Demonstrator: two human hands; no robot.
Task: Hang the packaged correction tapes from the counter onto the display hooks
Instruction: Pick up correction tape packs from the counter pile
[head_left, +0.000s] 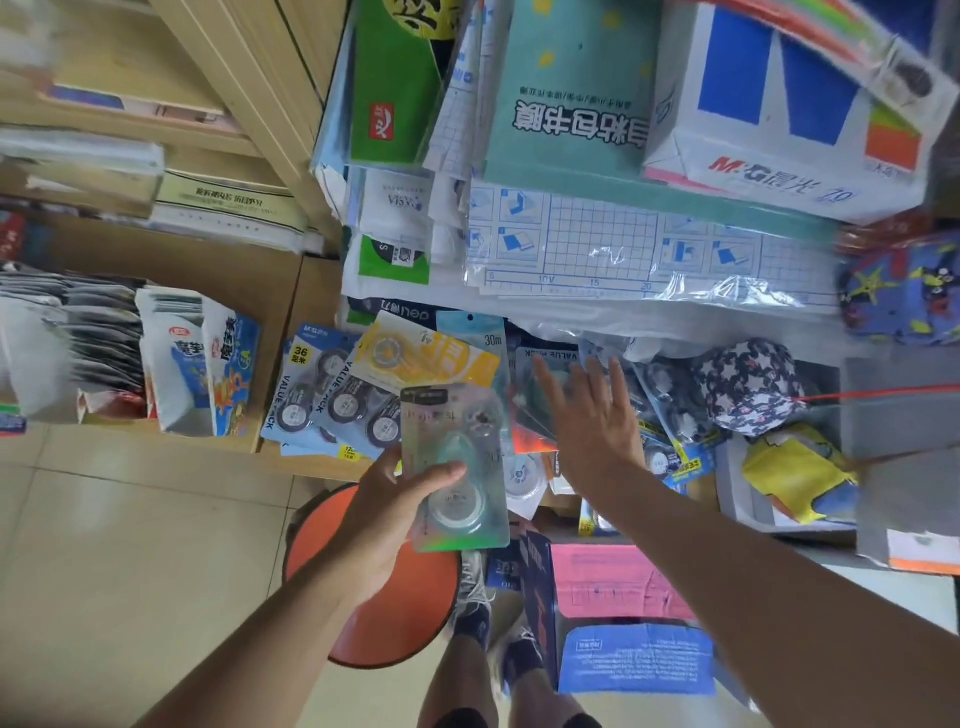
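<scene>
Head view, left hand: I see my left hand (395, 514) low in the middle. The thumb lies across the front of a pale green correction tape pack (457, 467) and the other fingers are behind it, so the hand is grasping this pack.
Head view, held pack: it stands almost upright in the hand, with the hanging end away from me. A round tape wheel shows through the clear plastic near the lower end.
Head view, right hand: my right hand (587, 410) is stretched forward with the fingers spread and released. It holds nothing. It is over the heap of packs; I cannot tell if the fingertips touch it.
Head view, heap on the counter: more packaged tapes lie in a loose heap just past both hands. I see a yellow pack (426, 358) marked 30m, and left of it blue value packs (322, 395) with dark wheels, overlapping each other. More blue packs (670, 457) lie right of the right hand.
Head view, behind the heap: a stack of book cover film sheets (623, 249) and a white paper ream (769, 130) on top of it.
Head view, right side: a dark cap with stars (748, 384) beside the heap.
Head view, floor: an orange stool (395, 613) under my left wrist, on pale tiles.
Head view, left side: wooden shelves (156, 156) with paper goods.
</scene>
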